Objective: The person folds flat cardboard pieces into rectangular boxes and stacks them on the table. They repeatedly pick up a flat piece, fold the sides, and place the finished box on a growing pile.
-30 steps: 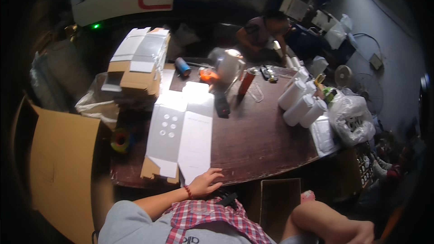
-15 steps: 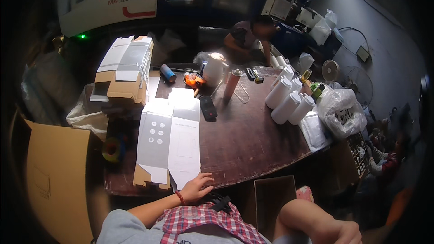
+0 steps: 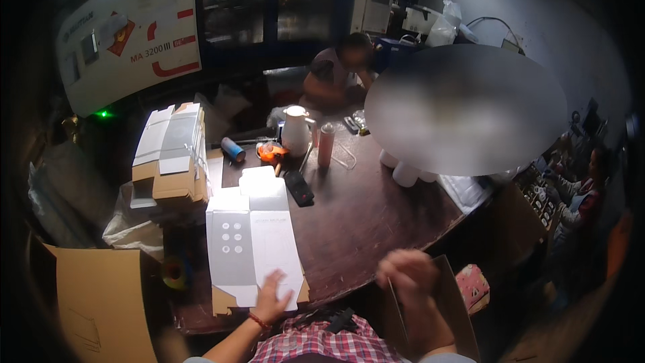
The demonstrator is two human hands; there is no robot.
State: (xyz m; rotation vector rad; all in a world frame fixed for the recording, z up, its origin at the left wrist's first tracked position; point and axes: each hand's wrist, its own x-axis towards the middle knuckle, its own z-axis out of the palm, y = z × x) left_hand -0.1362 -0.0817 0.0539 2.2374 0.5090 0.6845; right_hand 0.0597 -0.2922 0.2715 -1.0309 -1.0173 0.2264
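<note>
Flattened white carton (image 3: 252,242) under left hand (image 3: 272,296)

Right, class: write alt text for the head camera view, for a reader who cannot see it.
A person's left hand rests on a flattened white carton lying on a dark wooden table, while the right hand is raised beside a brown cardboard box. Farther back stand a white jug, a stack of folded cartons and a seated person.

A factory workshop: a big white industrial machine (image 3: 134,40) with dark glass doors stands behind a dark wooden bench (image 3: 376,215), flat unfolded white cartons (image 3: 248,238) and stacked cardboard boxes (image 3: 171,154) lie about, and another person (image 3: 336,74) works at the far end.
</note>
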